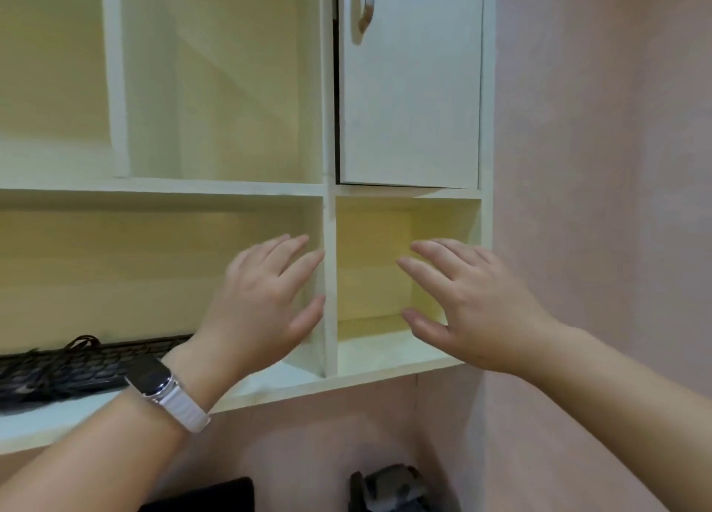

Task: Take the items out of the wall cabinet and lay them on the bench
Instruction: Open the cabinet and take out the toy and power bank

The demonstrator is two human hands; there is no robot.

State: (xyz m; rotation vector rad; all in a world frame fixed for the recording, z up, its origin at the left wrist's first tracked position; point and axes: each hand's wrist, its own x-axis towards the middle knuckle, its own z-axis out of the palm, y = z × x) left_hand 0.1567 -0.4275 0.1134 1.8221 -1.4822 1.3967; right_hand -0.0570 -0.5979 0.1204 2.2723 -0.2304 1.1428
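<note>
The pale wall cabinet (329, 280) fills the upper view, with open compartments. A black keyboard (69, 369) with a tangled black cable lies on the bottom shelf at the left. My left hand (266, 303), a white-strapped watch on its wrist, is raised with fingers spread in front of the upright divider. My right hand (470, 303) is also spread, in front of the small bottom-right compartment, which shows nothing inside. Neither hand holds anything.
A white cabinet door (412, 99) with a metal handle (366, 3) stands slightly ajar at the upper right. A pink wall (601, 165) runs along the right. Below the cabinet, dark objects (397, 488) show at the bottom edge.
</note>
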